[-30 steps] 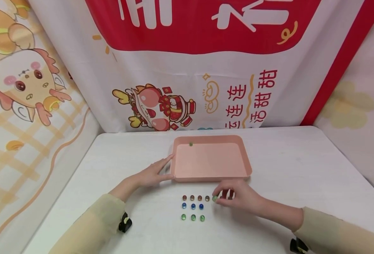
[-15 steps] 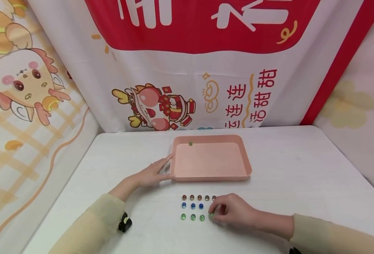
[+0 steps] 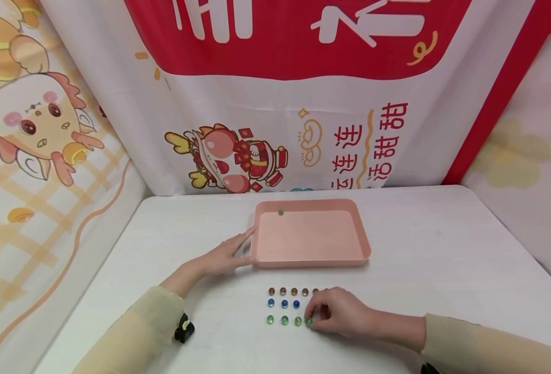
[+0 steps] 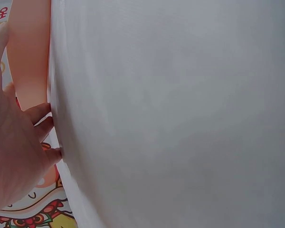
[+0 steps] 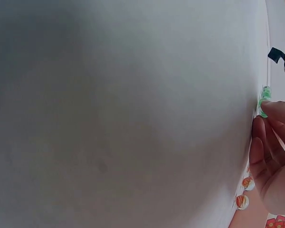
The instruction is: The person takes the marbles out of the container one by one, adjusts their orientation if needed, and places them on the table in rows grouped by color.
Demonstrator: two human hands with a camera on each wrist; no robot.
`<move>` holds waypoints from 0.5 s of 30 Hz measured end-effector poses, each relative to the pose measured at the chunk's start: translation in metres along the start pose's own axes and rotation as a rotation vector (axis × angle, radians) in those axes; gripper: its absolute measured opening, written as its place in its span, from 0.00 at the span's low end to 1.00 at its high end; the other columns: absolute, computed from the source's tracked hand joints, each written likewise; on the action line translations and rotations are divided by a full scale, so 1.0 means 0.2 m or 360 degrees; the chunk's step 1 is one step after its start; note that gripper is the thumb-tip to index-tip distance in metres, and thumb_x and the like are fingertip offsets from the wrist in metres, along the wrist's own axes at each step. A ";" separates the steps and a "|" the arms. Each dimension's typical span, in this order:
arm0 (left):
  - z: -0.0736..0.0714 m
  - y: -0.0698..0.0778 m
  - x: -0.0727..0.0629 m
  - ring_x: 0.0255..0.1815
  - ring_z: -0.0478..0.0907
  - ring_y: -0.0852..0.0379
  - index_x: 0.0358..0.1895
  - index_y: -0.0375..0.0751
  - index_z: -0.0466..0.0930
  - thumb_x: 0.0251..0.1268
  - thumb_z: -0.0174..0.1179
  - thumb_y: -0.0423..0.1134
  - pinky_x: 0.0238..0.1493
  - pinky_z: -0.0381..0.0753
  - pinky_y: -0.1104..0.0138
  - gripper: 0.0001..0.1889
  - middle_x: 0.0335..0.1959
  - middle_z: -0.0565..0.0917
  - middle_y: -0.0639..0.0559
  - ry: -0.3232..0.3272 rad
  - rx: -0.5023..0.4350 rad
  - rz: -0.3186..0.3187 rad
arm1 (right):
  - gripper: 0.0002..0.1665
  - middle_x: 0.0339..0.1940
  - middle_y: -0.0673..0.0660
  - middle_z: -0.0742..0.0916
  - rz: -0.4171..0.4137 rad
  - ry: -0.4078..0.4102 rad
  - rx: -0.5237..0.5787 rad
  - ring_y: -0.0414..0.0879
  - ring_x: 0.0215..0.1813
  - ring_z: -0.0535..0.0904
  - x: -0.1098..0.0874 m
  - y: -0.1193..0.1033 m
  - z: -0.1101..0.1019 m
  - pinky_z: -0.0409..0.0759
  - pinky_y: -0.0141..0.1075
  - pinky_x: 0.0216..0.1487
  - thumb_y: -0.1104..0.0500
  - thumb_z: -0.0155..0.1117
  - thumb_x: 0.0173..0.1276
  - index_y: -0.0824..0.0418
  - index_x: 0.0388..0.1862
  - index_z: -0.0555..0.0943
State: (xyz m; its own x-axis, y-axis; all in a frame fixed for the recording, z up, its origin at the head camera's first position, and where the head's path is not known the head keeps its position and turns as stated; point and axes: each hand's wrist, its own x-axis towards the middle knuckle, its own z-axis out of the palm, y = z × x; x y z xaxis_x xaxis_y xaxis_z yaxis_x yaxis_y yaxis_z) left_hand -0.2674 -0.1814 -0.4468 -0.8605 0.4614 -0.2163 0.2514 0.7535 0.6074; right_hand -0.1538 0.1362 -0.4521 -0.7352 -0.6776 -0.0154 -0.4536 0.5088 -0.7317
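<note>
At the right end of the front row in the head view, my right hand (image 3: pixel 343 314) pinches a green marble (image 3: pixel 309 322) between thumb and fingertips, low at the white table. Green marbles (image 3: pixel 285 320) line up just left of it. Behind them lies a row of blue marbles (image 3: pixel 284 304), then a row of brownish marbles (image 3: pixel 283 291), whose right end is partly hidden by this hand. My left hand (image 3: pixel 224 257), fingers spread and straight, touches the left side of the pink tray (image 3: pixel 313 263). Its fingertips also show against the tray wall (image 4: pixel 28 61) in the left wrist view.
One more green marble (image 3: pixel 281 212) sits inside the tray by its back wall. Two orange-streaked marbles (image 5: pixel 247 184) show below the right hand in the right wrist view. Printed cloth (image 3: pixel 275 130) hangs along the table's back edge.
From the brownish row, my right hand has brought the green marble toward the front and slightly left, to the end of the green row. My left hand stays at the tray.
</note>
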 end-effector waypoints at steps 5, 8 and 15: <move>0.00 0.00 0.00 0.78 0.43 0.45 0.78 0.66 0.40 0.64 0.57 0.64 0.71 0.44 0.42 0.46 0.79 0.48 0.50 -0.0003 -0.0011 -0.0014 | 0.11 0.26 0.38 0.80 0.0034 -0.0002 -0.0001 0.33 0.27 0.74 0.00 0.00 0.00 0.73 0.27 0.27 0.63 0.73 0.57 0.46 0.32 0.86; 0.00 0.01 -0.01 0.78 0.43 0.45 0.78 0.66 0.40 0.64 0.58 0.63 0.71 0.44 0.41 0.46 0.79 0.48 0.49 -0.0001 -0.0015 -0.0017 | 0.11 0.27 0.38 0.80 0.0034 0.0003 -0.0002 0.33 0.27 0.74 0.00 0.00 0.01 0.74 0.27 0.26 0.64 0.73 0.57 0.46 0.32 0.86; 0.00 0.00 -0.01 0.77 0.43 0.46 0.78 0.66 0.40 0.63 0.57 0.64 0.72 0.44 0.42 0.46 0.79 0.48 0.50 0.0011 0.0006 -0.0022 | 0.12 0.26 0.38 0.80 0.0019 0.0008 -0.0022 0.33 0.27 0.73 0.00 0.00 0.00 0.74 0.27 0.26 0.64 0.74 0.56 0.46 0.33 0.86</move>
State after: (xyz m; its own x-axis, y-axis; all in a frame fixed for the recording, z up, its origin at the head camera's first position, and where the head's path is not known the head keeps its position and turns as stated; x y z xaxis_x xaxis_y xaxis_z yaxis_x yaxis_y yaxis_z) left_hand -0.2654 -0.1816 -0.4465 -0.8668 0.4479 -0.2193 0.2412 0.7614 0.6018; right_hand -0.1535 0.1357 -0.4528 -0.7432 -0.6688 -0.0204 -0.4519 0.5242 -0.7218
